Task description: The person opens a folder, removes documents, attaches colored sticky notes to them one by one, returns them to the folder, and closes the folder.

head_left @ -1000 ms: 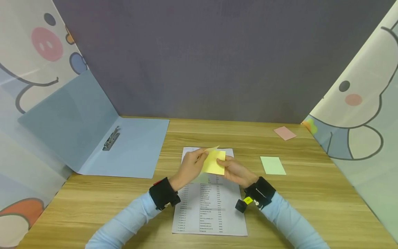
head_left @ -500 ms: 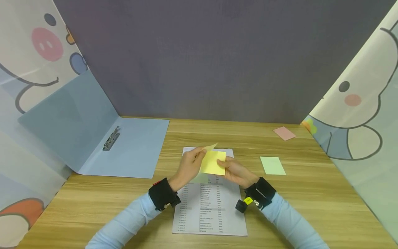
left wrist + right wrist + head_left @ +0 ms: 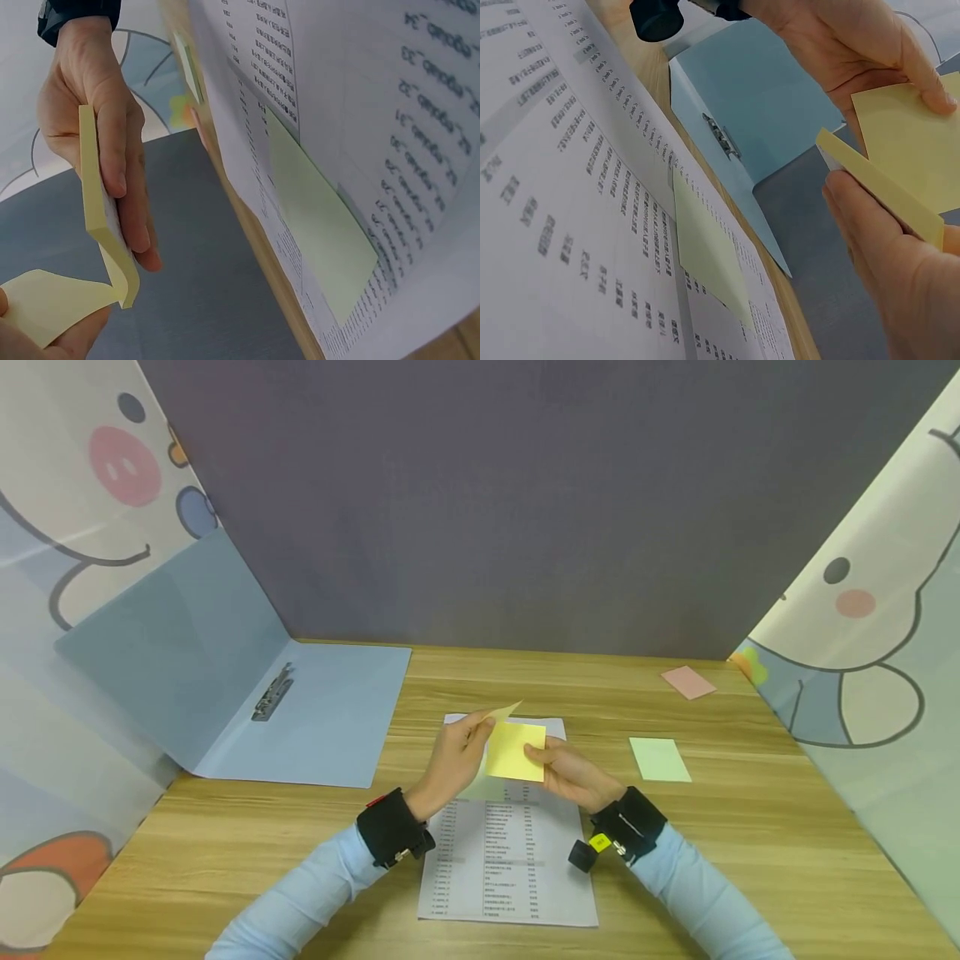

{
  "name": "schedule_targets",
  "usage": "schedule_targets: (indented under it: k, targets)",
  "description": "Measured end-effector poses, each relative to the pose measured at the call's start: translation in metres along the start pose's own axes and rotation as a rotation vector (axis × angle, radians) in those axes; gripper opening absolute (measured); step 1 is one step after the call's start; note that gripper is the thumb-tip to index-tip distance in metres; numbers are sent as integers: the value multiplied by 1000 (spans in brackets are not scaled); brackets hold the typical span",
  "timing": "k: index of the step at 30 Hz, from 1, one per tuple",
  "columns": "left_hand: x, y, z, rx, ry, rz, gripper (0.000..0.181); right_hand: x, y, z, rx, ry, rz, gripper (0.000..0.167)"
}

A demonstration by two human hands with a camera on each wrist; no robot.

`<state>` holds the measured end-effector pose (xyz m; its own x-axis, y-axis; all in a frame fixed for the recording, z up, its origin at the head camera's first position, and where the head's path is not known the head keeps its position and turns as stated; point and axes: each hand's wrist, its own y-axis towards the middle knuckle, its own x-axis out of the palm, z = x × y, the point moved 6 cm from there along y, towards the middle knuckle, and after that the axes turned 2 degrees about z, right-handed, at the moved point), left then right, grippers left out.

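Observation:
My right hand (image 3: 573, 774) grips a yellow sticky note pad (image 3: 513, 752), thumb on its front and fingers behind. My left hand (image 3: 454, 757) pinches the pad's top yellow sheet (image 3: 56, 304). In the left wrist view that sheet is bent away from the pad and still joined to it along one edge. Below both hands lies a printed paper stack (image 3: 510, 881) with rows of text. A pale green sticky note (image 3: 319, 217) lies on the paper, partly covered by my left hand in the head view.
An open blue folder (image 3: 330, 718) with a metal clip (image 3: 273, 693) lies at the left, its cover leaning on the side wall. At the right of the wooden table (image 3: 750, 860) are a green sticky note pad (image 3: 660, 760) and, farther back, a pink one (image 3: 688, 682).
My left hand has drawn slightly to the left, and the yellow top sheet stands farther from the pad. My right hand has stayed nearly still. The head view has shifted a little.

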<state>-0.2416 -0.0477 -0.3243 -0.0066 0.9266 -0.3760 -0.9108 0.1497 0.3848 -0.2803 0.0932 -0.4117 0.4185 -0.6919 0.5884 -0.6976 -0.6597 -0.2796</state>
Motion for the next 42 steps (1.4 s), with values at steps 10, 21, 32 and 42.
schedule_targets:
  k: [10, 21, 32, 42]
  targets:
    - [-1, -1, -1, 3, -19, 15, 29, 0, 1, 2, -24, -27, -20, 49]
    - [5, 2, -17, 15, -19, -9, 32, -6, -1, 5, 8, -58, 39, 50]
    - [8, 3, -37, 55, 11, -15, 32, -37, -8, -9, -46, -482, 277, 45]
    - [7, 0, -42, 8, -26, -35, 33, -97, -40, -36, -44, -726, 458, 72]
